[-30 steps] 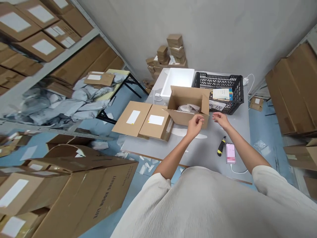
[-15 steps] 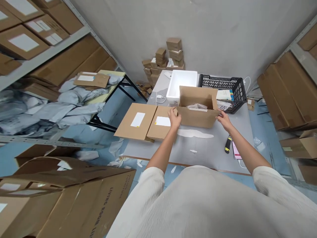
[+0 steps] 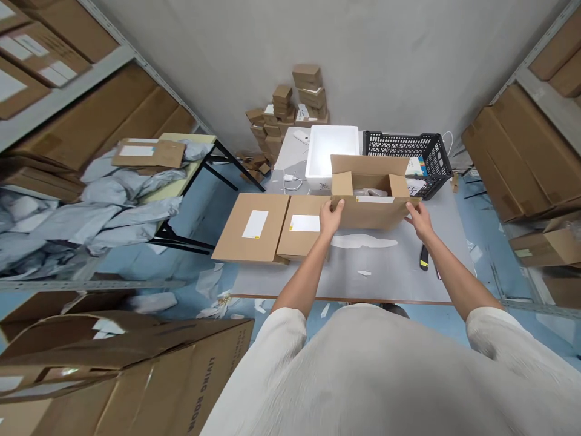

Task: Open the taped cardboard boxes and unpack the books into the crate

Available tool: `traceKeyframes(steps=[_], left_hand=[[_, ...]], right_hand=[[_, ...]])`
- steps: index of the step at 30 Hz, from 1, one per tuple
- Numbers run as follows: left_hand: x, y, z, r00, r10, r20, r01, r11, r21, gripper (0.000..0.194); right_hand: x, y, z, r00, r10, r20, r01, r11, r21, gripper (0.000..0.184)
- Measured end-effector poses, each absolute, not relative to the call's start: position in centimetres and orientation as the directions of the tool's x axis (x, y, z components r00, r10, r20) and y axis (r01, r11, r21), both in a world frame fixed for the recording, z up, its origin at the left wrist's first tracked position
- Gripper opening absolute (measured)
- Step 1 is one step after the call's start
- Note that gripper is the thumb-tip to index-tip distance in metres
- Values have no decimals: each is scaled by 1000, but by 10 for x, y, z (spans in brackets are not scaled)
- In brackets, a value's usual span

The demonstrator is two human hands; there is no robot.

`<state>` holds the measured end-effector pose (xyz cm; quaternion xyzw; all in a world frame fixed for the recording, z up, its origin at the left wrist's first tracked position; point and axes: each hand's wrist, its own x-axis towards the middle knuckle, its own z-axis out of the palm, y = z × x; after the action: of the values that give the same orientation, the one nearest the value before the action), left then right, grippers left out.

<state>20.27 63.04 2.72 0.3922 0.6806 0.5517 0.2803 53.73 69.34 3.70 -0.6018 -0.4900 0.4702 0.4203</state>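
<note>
Fingers of your left hand (image 3: 331, 218) close on the near left corner of the open box (image 3: 370, 218), thumb up top; your right hand (image 3: 420, 221) pinches the near right corner. Both grips narrow, cardboard between. Box is at the table (image 3: 376, 281), mouth up, far flap (image 3: 370, 163) raised; can't tell whether its base sits fully down. Inside, a pale wrapped item (image 3: 372, 192), mostly hidden.

Handling, my guess: fairly light, stiff walls, bendy flaps, dry and not slippery; contents could slide and may be fragile. Corners suit steadying; for weight, take the side walls low down, not the flaps.

Just on your side of it, a white paper strip (image 3: 363, 241). Utility knife (image 3: 424, 259) beside your right forearm. Left of the box, a smaller labelled carton (image 3: 290, 242), then a wider labelled carton (image 3: 236, 239). Behind, a white tub (image 3: 318, 181) and a black crate (image 3: 443, 163). Farther out, stacked small boxes (image 3: 313, 97) by the wall; off left, grey parcels (image 3: 104, 221).
</note>
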Motion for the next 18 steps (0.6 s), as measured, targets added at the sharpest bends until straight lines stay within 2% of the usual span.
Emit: traceKeyframes(steps=[4,11,18], left_hand=[[215,623,42,-539,842,26,210,104,972,28],[265,614,64,-556,829,62,223,77,972,22],[349,618,77,-467,876,120,232,-9,973,39]], right_hand=[[552,693,43,157,984,-89,168,-115,-979,66],[600,690,65,130,991,-18,186,-42,-982,65],[683,679,78,249,968,46,225,-11,-974,70]])
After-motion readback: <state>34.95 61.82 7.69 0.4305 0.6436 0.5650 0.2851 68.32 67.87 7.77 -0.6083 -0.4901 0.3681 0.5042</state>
